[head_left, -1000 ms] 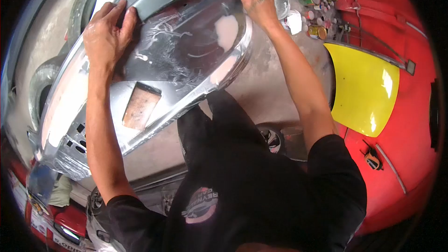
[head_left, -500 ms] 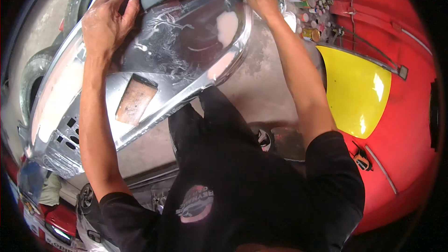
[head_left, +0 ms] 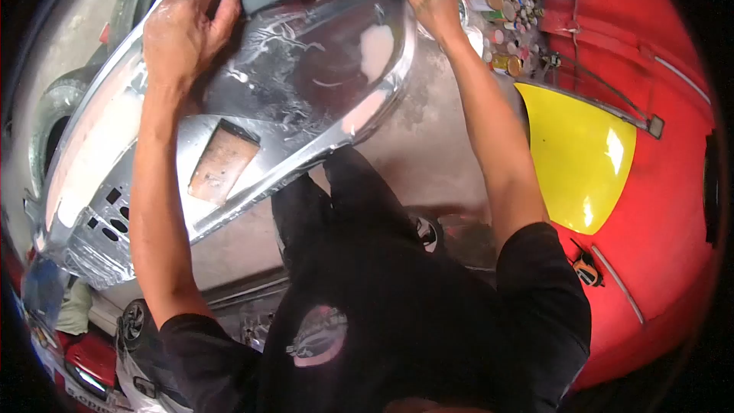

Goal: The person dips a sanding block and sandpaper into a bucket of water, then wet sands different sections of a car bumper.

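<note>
A large metal car panel [head_left: 267, 76], grey with pale filler patches and white smears, fills the upper left of the head view. My left hand [head_left: 187, 27] is on the panel's upper left part, its fingers curled over a raised edge and the thumb apart. At the panel's upper right corner, my right hand [head_left: 434, 4] has its fingers pinched together close to the rim; what lies between them is too small to make out. A rectangular opening [head_left: 223, 162] in the panel shows the floor below.
Several cans and jars [head_left: 512, 11] stand on the floor at upper right. A red car body [head_left: 657, 206] lies along the right side, with a yellow panel [head_left: 577, 157] and an orange-black tool [head_left: 587, 269] on it. Tyres [head_left: 57, 107] are at left, parked cars at lower left.
The view has shifted, so the red body and yellow panel sit further left in it. My left hand stays on the panel; my right hand remains at the corner, slightly lower than half a second ago.
</note>
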